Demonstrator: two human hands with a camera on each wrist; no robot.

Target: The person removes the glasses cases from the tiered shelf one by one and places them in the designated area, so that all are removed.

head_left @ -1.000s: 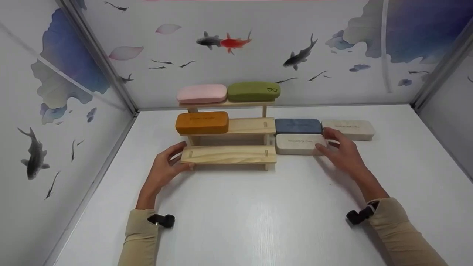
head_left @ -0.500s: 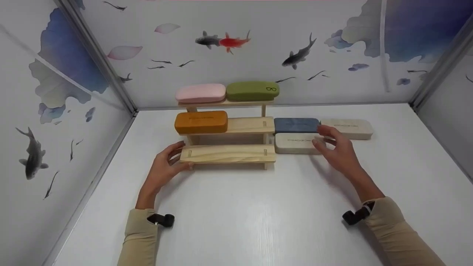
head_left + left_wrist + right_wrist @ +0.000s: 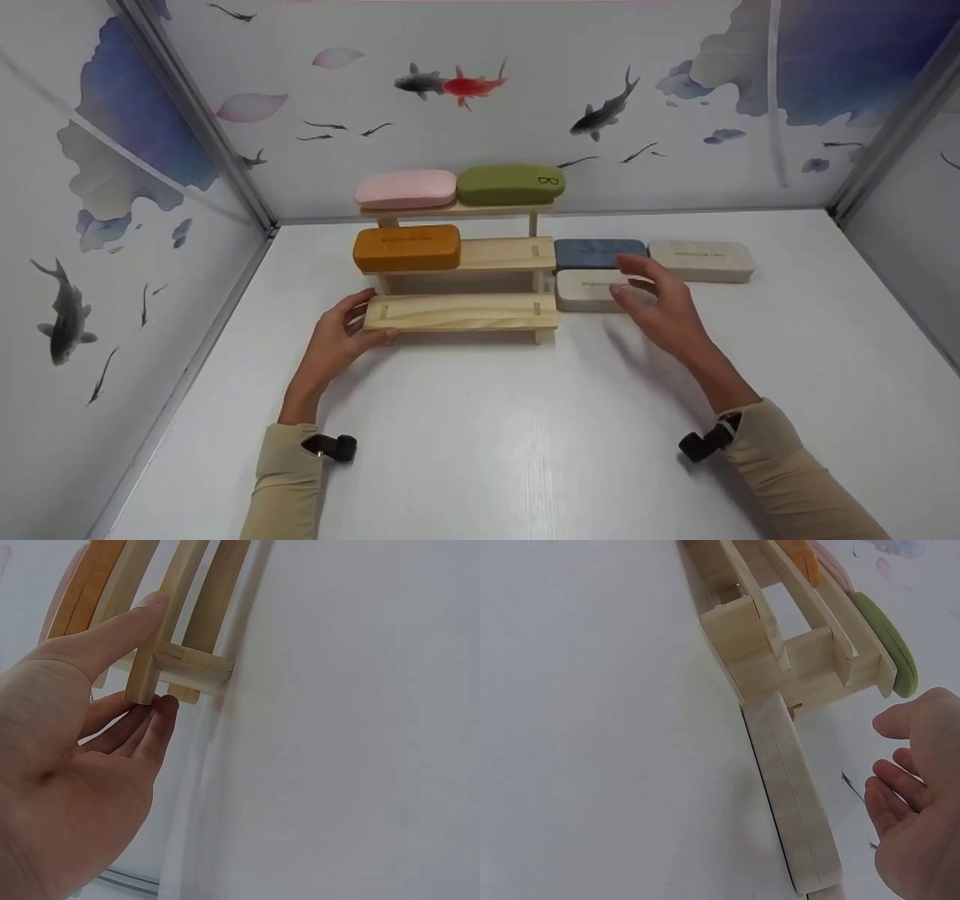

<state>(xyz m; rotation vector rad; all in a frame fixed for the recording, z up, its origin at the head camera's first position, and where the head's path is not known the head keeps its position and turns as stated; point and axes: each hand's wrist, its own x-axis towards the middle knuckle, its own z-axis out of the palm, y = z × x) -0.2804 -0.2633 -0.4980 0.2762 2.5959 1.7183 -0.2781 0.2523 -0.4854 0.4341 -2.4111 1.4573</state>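
Note:
A three-tier wooden display rack (image 3: 480,311) stands on the table. My left hand (image 3: 335,341) grips the left end of its lowest shelf, thumb along the front edge and fingers behind, as the left wrist view shows. Over a white glasses case (image 3: 581,296) lying against the rack's right side hovers my right hand (image 3: 667,311), fingers apart and loosely bent, holding nothing. Behind that case lies a blue glasses case (image 3: 596,251), partly covered by the fingertips. Another off-white glasses case (image 3: 701,260) lies to its right.
On the rack's top shelf sit a pink glasses case (image 3: 405,189) and a green glasses case (image 3: 506,184). An orange glasses case (image 3: 406,249) occupies the left of the middle shelf. A printed wall (image 3: 517,135) rises behind the table.
My right hand has shifted left, from the right end of the near white case to above it. The left hand keeps its place on the rack, and the cases look unmoved.

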